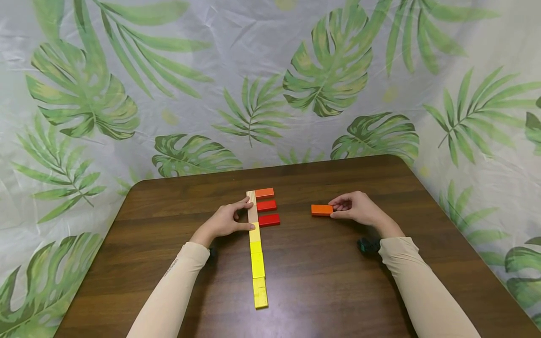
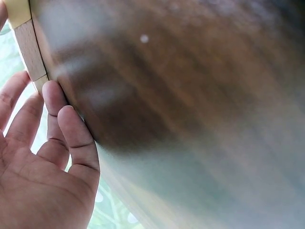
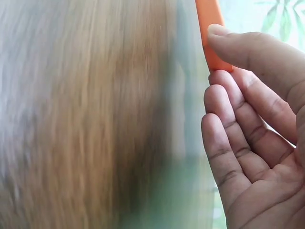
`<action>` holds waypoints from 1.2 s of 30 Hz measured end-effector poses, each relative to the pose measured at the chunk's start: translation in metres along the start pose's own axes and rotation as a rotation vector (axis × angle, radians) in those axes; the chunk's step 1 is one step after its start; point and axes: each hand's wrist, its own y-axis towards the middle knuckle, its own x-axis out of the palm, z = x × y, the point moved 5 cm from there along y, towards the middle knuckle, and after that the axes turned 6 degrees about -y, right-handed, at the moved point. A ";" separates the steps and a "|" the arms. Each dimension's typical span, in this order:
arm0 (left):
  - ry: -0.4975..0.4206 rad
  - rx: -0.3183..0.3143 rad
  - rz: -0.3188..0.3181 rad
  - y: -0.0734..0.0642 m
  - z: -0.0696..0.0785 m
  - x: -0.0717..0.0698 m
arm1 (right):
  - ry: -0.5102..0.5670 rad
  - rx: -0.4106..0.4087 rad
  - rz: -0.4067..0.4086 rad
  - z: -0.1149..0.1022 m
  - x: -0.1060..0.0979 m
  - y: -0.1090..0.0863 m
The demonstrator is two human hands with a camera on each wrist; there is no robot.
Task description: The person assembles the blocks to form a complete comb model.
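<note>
In the head view my right hand (image 1: pixel 355 207) pinches an orange block (image 1: pixel 322 210) by its right end. The right wrist view shows the thumb on the face of this orange block (image 3: pixel 217 28), the other fingers loosely bent below. My left hand (image 1: pixel 225 218) rests its thumb and fingertips along a straight row of blocks. In that row, plain wooden blocks (image 1: pixel 252 214) lie at the far end and yellow blocks (image 1: pixel 258 265) at the near end. Against the row's right side lie an orange-red block (image 1: pixel 265 192) and two red blocks (image 1: pixel 267 205), set apart like comb teeth.
The blocks lie on a dark brown wooden table (image 1: pixel 321 281) with rounded far corners. Behind it hangs a pale cloth (image 1: pixel 262 56) printed with green leaves. A dark wrist device (image 1: pixel 368 245) sits under the right cuff.
</note>
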 end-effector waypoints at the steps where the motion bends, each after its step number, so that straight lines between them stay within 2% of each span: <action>1: 0.001 0.000 0.000 0.000 0.000 0.000 | 0.003 -0.008 -0.003 -0.002 0.001 0.001; 13: 0.003 -0.005 -0.002 0.000 0.001 -0.001 | 0.033 -0.071 -0.038 -0.031 0.016 0.007; 36: 0.005 -0.013 -0.005 -0.001 0.001 0.001 | 0.025 -0.175 -0.117 -0.076 0.051 0.014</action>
